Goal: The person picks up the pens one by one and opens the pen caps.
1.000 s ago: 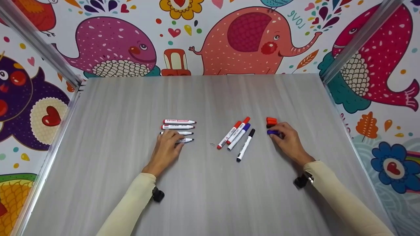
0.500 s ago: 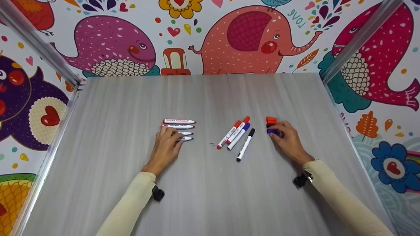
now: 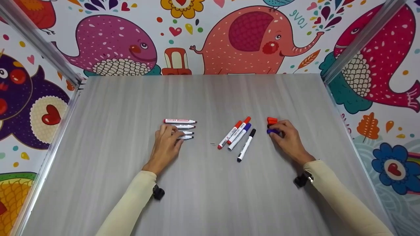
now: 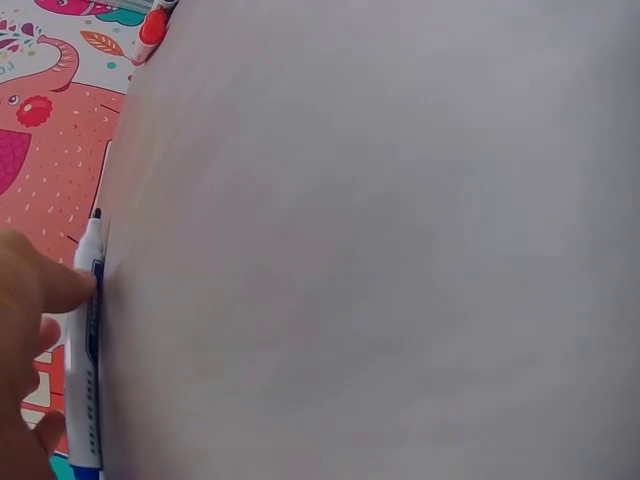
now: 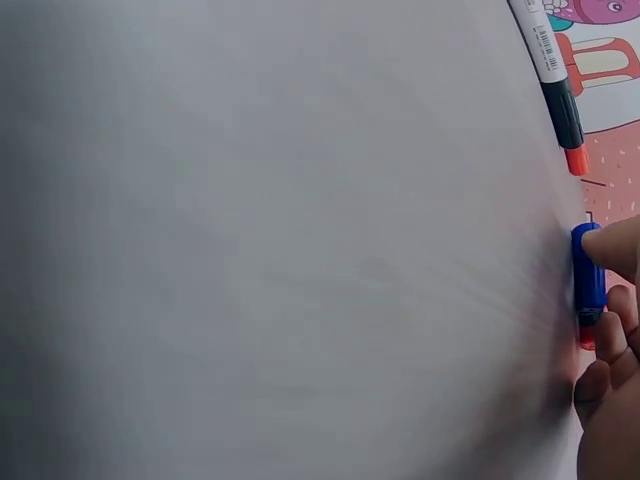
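Several uncapped white markers lie stacked in a row at centre left, tips to the right, with a red-lettered marker [image 3: 180, 121] farthest away. Over the nearer ones bends my left hand [image 3: 165, 146]; its thumb presses the near side of the closest marker [image 3: 187, 137], a blue-ended whiteboard marker [image 4: 82, 370] in the left wrist view. Its other fingertips are partly hidden behind the barrels. At right, my right hand [image 3: 288, 141] pinches a blue marker cap [image 5: 588, 270], which lies on the table beside a black cap [image 3: 269, 125] and red caps [image 3: 272, 120].
Between the hands lie capped markers at a slant: two red markers [image 3: 229, 134], a blue marker [image 3: 239, 137] and a black marker [image 3: 246, 145]. Small dark marks [image 3: 212, 144] show on the grey table [image 3: 203, 190]. A cartoon-printed wall [image 3: 177, 36] bounds the far edge.
My left hand has slid slightly away from the body, bringing the nearest uncapped marker closer to the others in the row. My right hand has barely moved.
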Available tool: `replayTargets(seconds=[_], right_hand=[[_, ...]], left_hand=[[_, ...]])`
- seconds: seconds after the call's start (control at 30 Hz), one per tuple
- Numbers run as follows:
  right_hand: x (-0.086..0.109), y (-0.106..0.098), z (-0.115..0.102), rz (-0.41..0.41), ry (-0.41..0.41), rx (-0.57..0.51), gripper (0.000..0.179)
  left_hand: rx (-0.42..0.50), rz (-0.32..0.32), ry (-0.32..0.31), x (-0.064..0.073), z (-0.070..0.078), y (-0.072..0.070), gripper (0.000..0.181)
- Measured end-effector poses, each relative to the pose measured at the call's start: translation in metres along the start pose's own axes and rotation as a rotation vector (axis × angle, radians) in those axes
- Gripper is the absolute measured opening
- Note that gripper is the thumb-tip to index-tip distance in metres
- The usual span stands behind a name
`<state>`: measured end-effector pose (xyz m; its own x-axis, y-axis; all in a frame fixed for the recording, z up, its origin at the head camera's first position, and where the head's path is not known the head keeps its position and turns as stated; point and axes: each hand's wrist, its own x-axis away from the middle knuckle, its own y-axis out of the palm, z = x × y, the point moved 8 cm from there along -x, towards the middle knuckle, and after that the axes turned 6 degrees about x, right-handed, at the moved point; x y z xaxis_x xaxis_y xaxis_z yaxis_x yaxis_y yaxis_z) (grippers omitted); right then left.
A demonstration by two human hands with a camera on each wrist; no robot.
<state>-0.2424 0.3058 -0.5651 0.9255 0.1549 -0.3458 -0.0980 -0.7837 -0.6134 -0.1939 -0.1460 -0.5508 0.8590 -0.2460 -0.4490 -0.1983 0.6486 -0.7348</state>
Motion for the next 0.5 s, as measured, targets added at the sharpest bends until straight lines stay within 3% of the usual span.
replayTargets(seconds=[0.23,0.5], right_hand=[[-0.004,-0.005,-0.006,-0.021,0.026,0.018,0.027],[-0.008,-0.006,-0.021,-0.009,-0.008,-0.018,0.026]], left_hand=[[0.016,0.012,0.005,-0.003,0.004,-0.003,0.015],[0.060,0.042,0.020,-0.006,0.019,-0.006,0.015]])
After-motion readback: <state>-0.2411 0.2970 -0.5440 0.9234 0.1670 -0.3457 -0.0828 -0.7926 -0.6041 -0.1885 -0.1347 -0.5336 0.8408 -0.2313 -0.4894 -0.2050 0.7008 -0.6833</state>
